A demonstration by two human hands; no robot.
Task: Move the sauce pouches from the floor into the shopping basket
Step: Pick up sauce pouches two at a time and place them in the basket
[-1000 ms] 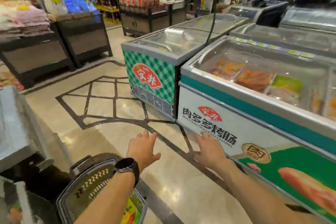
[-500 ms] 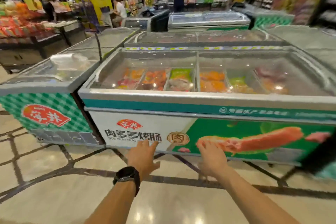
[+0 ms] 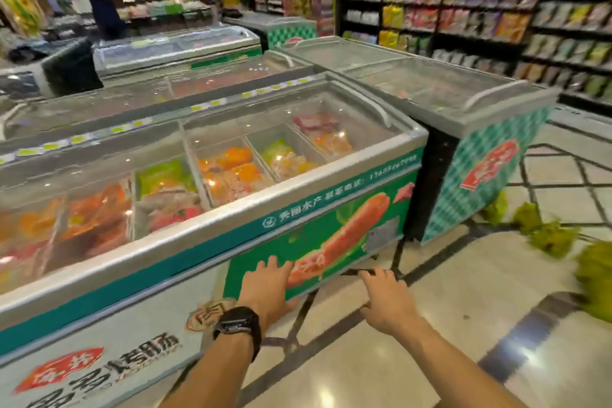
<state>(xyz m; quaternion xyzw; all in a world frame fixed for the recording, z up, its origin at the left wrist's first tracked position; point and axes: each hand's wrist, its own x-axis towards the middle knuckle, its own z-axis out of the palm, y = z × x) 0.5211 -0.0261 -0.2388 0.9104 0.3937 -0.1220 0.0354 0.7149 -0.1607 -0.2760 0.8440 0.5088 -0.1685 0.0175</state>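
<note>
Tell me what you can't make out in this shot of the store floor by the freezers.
1. Green pouches on the floor, head view: motion-blurred, so print and count are unclear; the nearest is cut off by the right edge.
2. Shopping basket: outside the frame.
3. Packs in the chest freezer: smeared by blur and lid glare.
4. Left hand and right hand: open, palms turned away.

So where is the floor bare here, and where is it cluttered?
Bare floor runs from the sausage-print freezer rightward to the green pouches. Crowded: the pouches, blurred, are strewn along the right edge, from the corner of the checkered freezer outward.
</note>
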